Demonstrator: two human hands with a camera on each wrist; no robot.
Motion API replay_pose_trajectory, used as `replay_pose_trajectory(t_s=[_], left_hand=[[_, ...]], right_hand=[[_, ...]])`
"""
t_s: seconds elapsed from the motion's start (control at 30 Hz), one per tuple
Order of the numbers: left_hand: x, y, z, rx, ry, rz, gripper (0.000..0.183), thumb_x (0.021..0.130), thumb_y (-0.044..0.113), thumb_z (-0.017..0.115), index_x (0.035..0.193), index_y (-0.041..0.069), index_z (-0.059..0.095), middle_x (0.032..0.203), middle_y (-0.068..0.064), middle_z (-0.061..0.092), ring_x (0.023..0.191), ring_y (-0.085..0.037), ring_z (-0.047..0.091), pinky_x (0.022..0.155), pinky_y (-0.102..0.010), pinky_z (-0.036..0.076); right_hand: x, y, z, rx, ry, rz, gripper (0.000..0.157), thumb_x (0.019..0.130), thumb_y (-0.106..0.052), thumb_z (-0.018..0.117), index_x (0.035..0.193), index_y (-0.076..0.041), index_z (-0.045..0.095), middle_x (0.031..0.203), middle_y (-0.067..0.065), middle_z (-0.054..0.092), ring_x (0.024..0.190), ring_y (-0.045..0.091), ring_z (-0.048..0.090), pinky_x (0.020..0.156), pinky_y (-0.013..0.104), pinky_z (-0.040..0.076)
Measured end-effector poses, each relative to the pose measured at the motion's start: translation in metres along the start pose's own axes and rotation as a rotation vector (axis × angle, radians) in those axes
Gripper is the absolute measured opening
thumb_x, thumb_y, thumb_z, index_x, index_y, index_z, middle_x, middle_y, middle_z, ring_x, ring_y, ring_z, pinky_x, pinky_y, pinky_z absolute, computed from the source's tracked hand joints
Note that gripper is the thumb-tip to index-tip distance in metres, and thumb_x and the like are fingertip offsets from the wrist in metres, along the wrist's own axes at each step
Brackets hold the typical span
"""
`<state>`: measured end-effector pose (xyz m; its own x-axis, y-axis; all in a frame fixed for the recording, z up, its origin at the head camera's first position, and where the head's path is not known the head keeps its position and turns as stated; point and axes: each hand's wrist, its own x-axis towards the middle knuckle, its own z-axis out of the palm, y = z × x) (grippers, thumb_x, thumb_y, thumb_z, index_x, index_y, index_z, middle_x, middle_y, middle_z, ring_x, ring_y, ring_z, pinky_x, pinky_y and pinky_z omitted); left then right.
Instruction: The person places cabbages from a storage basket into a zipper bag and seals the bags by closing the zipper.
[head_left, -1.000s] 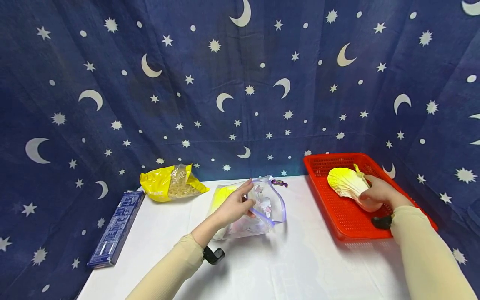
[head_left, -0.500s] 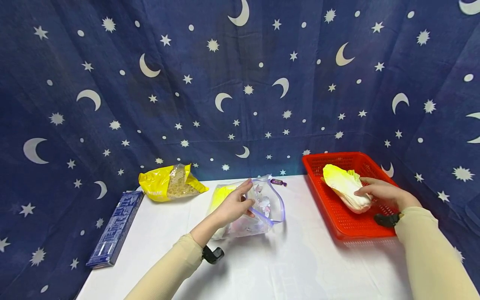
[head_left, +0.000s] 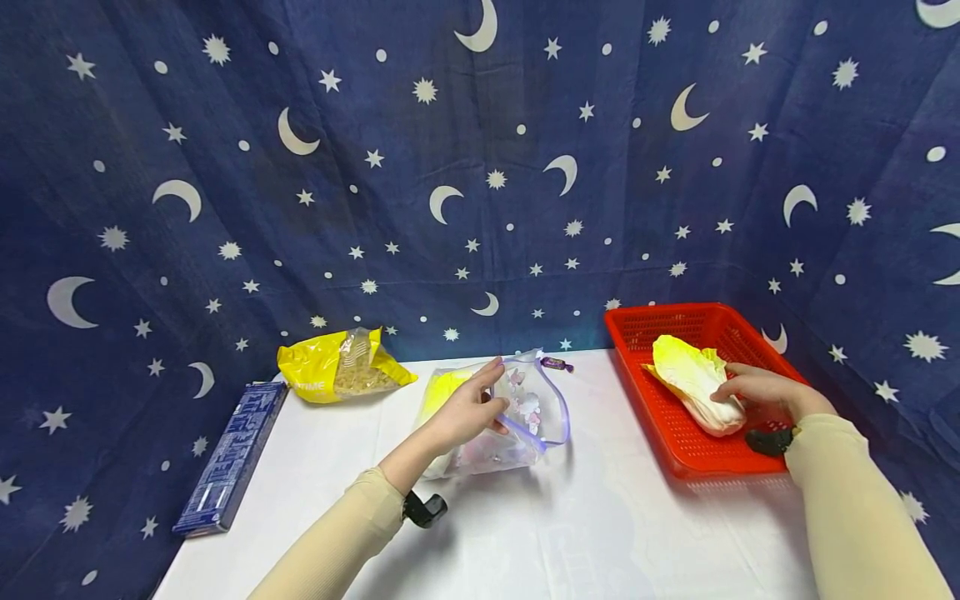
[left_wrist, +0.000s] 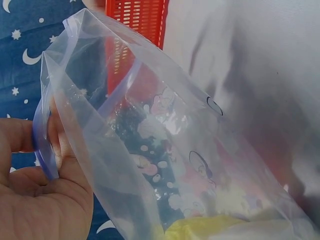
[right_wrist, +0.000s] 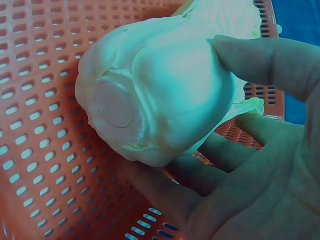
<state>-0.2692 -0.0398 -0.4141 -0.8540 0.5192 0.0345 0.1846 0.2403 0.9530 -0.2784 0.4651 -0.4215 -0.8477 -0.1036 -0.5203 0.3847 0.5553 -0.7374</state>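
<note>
My left hand (head_left: 470, 412) pinches the purple-edged mouth of a clear zip bag (head_left: 487, 457), and the left wrist view shows the mouth held apart. Pink and white prints mark the bag, and something yellow and white (left_wrist: 205, 227) lies in its far end from the mouth. Over at the right, a napa cabbage (head_left: 693, 383) with yellow leaf tips and a white base is gripped by my right hand (head_left: 765, 392) inside a red plastic basket (head_left: 660, 446). In the right wrist view the thumb presses on top of the cabbage (right_wrist: 175, 95) while fingers curl beneath it.
A yellow bag of dry food (head_left: 337, 367) with a see-through window lies at the back left. Beside it, a long blue box (head_left: 232, 458) runs along the table's left edge. One small purple-wrapped candy (head_left: 557, 364) sits behind the zip bag. A starry blue curtain (head_left: 480, 167) hangs behind.
The right hand has turned the cabbage in the basket; it rose and swung left, then dipped slightly, its base now toward the person. The left hand and zip bag have stayed put.
</note>
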Motion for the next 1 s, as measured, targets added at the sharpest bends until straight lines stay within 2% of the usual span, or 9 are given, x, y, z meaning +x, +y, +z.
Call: replay_pose_trajectory(t_s=[0.17,0.3,0.4,0.5,0.63,0.73,0.83,1.0], left_hand=[[0.000,-0.001,0.001,-0.003,-0.001,0.002,0.067,0.100,0.007,0.058,0.160,-0.001,0.028,0.170,0.001,0.017,0.071,-0.019,0.061,0.072,-0.033,0.063],[0.000,-0.001,0.001,-0.012,-0.002,0.004,0.068,0.099,0.007,0.059,0.159,-0.001,0.028,0.170,0.000,0.018,0.069,-0.019,0.061,0.072,-0.033,0.063],[0.000,-0.001,0.001,-0.016,-0.003,0.000,0.068,0.099,0.007,0.059,0.160,-0.001,0.028,0.170,0.000,0.018,0.070,-0.020,0.061,0.071,-0.032,0.063],[-0.001,0.000,0.001,-0.022,-0.003,-0.002,0.068,0.099,0.007,0.059,0.160,-0.001,0.028,0.170,-0.001,0.017,0.073,-0.020,0.061,0.071,-0.032,0.063],[0.000,0.000,0.002,-0.029,-0.006,0.000,0.068,0.099,0.007,0.058,0.160,-0.001,0.028,0.170,-0.002,0.017,0.074,-0.020,0.061,0.071,-0.032,0.063],[0.000,0.000,0.002,-0.032,-0.005,0.000,0.068,0.099,0.006,0.058,0.160,0.000,0.029,0.170,-0.001,0.018,0.073,-0.020,0.061,0.071,-0.033,0.063],[0.000,-0.001,0.002,-0.037,-0.005,0.003,0.067,0.099,0.005,0.058,0.159,0.001,0.030,0.170,-0.002,0.019,0.072,-0.020,0.060,0.071,-0.033,0.063],[0.000,-0.001,0.002,-0.040,-0.009,0.010,0.067,0.099,0.003,0.058,0.159,0.001,0.030,0.170,-0.006,0.017,0.071,-0.020,0.060,0.070,-0.034,0.063]], right_hand=[[0.003,0.000,0.001,0.010,-0.022,-0.016,0.105,0.096,-0.023,0.063,0.153,0.008,-0.020,0.155,0.044,-0.008,0.138,0.062,0.015,0.107,0.059,0.046],[0.003,-0.001,0.003,0.020,-0.030,-0.025,0.107,0.096,-0.023,0.064,0.153,0.006,-0.022,0.155,0.042,-0.004,0.138,0.060,0.019,0.108,0.061,0.045],[0.003,-0.004,0.006,0.000,-0.037,-0.030,0.109,0.096,-0.024,0.065,0.153,0.004,-0.023,0.156,0.041,-0.002,0.138,0.058,0.021,0.108,0.062,0.043],[0.004,-0.007,0.008,-0.068,-0.039,-0.039,0.110,0.095,-0.028,0.066,0.154,0.003,-0.021,0.157,0.041,-0.006,0.138,0.059,0.018,0.109,0.067,0.039],[0.009,-0.010,0.008,-0.134,-0.041,-0.044,0.109,0.094,-0.028,0.067,0.156,0.003,-0.016,0.156,0.041,-0.001,0.136,0.059,0.022,0.106,0.069,0.040],[0.011,-0.014,0.009,-0.152,-0.033,-0.034,0.108,0.092,-0.026,0.068,0.158,0.002,-0.012,0.154,0.041,0.007,0.132,0.057,0.029,0.101,0.065,0.047],[0.012,-0.015,0.009,-0.175,-0.022,-0.037,0.107,0.091,-0.025,0.070,0.159,0.003,-0.008,0.153,0.041,0.009,0.131,0.056,0.030,0.099,0.064,0.049],[0.012,-0.014,0.009,-0.252,0.018,-0.108,0.103,0.092,-0.028,0.072,0.159,0.007,0.001,0.156,0.041,0.010,0.133,0.057,0.027,0.105,0.071,0.040]])
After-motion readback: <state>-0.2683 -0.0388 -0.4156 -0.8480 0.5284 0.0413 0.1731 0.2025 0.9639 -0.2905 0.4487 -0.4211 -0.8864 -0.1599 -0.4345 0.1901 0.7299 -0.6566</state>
